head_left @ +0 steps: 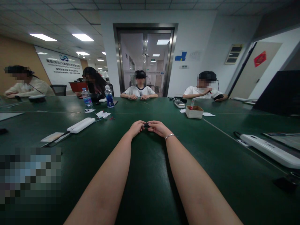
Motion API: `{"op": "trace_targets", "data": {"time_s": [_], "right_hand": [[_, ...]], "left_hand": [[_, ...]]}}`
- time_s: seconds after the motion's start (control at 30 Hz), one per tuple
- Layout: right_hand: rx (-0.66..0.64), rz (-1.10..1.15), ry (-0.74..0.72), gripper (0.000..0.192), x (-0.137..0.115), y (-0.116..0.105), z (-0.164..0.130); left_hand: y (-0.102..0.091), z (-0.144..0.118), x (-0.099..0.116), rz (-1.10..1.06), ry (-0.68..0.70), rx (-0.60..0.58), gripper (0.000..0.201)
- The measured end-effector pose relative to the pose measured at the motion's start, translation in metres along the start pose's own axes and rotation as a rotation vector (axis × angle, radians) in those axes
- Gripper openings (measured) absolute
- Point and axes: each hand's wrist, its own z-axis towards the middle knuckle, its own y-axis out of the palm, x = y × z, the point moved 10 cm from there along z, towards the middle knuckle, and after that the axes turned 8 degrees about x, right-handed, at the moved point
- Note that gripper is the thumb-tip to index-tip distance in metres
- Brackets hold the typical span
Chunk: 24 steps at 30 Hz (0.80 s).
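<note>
Green table (145,175) is bare between and in front of the forearms, open out to the far edge. Left path: white power strip (81,125) with paper scraps (103,114) and bottles (109,97) behind it. Right path: cardboard box (194,111) up ahead, second power strip (269,149) near the right edge. Both well apart from the hands.

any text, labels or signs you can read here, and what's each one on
None can be read.
White wall banner: a logo and rows of characters, too blurred.
Red diamond sign on the door: character too small.
Blue bottle label: illegible.
Green sign behind the glass doors: too small.
Dark wall plaque: no legible text.
Small dark object between the left hand and right hand: no visible marking.
</note>
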Motion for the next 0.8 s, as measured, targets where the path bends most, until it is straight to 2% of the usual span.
{"op": "trace_targets", "data": {"time_s": [0.63,0.8], "right_hand": [[0.021,-0.008,0.005,0.013,-0.0006,-0.0010,-0.0006],[-0.001,-0.037,-0.001,0.015,-0.0007,0.0021,-0.0013]], "left_hand": [[0.0019,0.0013,-0.0014,0.016,0.022,0.002,0.030],[-0.0039,-0.0011,0.0018,0.012,0.026,0.060,0.030]]}}
